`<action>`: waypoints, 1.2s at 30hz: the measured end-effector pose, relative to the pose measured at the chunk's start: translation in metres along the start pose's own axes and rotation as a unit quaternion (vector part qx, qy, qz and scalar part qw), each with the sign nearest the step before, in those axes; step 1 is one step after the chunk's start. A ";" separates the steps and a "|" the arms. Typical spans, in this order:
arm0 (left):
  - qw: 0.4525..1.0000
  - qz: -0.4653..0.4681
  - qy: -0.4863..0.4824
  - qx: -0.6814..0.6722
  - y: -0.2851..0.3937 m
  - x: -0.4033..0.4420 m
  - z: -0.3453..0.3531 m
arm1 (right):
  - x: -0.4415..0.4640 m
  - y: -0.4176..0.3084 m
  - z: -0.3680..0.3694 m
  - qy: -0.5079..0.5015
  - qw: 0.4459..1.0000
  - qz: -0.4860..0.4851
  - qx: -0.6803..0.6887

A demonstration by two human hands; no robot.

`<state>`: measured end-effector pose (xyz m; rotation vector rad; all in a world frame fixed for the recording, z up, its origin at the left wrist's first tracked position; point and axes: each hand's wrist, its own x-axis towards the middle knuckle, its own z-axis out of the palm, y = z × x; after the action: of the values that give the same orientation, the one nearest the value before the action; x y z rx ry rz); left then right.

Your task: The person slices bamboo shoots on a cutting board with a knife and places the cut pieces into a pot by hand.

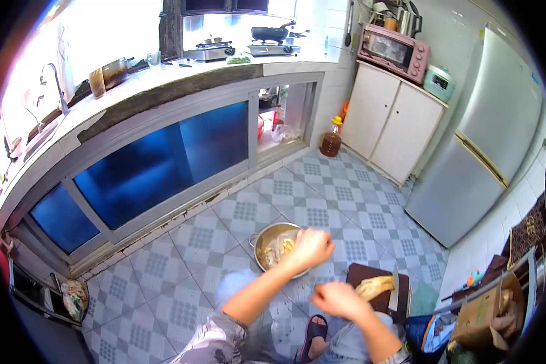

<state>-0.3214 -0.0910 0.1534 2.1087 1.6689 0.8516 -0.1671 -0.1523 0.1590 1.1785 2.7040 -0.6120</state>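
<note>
My left hand (pixel 314 247) is closed above the right side of a metal pot (pixel 256 259) on the floor; whatever its fingers hold, if anything, is hidden. Inside the pot are pale yellow pieces (pixel 286 246) and something clear like plastic film. My right hand (pixel 337 299) is closed too, just left of a dark cutting board (pixel 359 271), and I cannot make out anything in it. A long, pale yellow piece of food (pixel 376 286) lies on the board. Beside it, on the right, rests a knife (pixel 394 297) with a broad blade.
Blue sliding cabinet doors (pixel 164 170) run under the counter. Near the white cupboard (pixel 385 115) stands a yellow-capped jug (pixel 330 144). The refrigerator (pixel 473 145) is at the right. A cardboard box (pixel 476 318) sits at lower right, and a bag (pixel 74 298) at lower left.
</note>
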 end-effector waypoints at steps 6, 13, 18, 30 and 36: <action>0.980 -0.056 -0.078 0.174 -0.031 -0.022 -0.001 | 0.063 0.013 0.061 -0.154 0.986 -0.006 -0.064; 0.970 -0.140 -0.107 0.167 -0.086 -0.012 0.000 | 0.160 0.018 0.102 -0.117 0.983 -0.106 0.095; 0.921 -0.265 -0.113 0.263 -0.140 0.016 0.027 | 0.222 0.030 0.145 -0.172 0.972 -0.103 0.124; 0.922 -0.342 -0.183 -0.020 -0.058 -0.061 -0.047 | 0.143 0.040 -0.095 -0.382 0.919 -0.002 -0.100; 0.769 -0.591 -0.215 -0.111 0.027 -0.121 -0.267 | 0.142 -0.048 -0.231 -0.332 0.937 -0.029 -0.100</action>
<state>-0.4848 -0.2442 0.3447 0.6488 1.9726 0.0984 -0.2894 0.0096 0.3451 0.6761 2.1587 -0.5903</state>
